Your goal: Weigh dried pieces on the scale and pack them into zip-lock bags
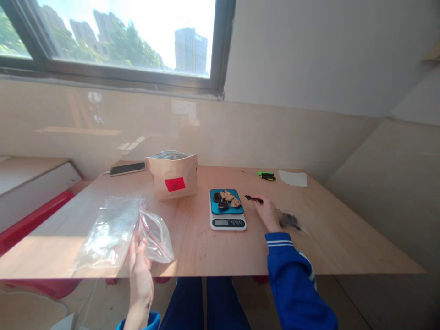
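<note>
Where the left part of the table [343, 243] gets some sun, clear plastic [105, 229] lies flat and shiny. Behind it, near the wall, is a phone [128, 169]. The left hand [140, 263] is by the front edge, with its fingers closed on an open bag [157, 236]. This bag is see-through, has a red strip along its mouth, and sits right beside the flat plastic. Next, farther back, a paper bag [158, 176] stands up with its top open and a red label [175, 184] on its front. In the middle is a small scale [213, 223] with a blue top. Brown and black lumps [227, 196] sit on the blue part. Just right of the scale, the right hand [267, 211] pinches a dark bit [253, 199] in its fingertips, above the table. Behind that hand lie two thin tools [267, 176], one green and one black and yellow. By the wrist is a small bag [292, 222] of dark bits. White paper [293, 178] lies at the far right.
</note>
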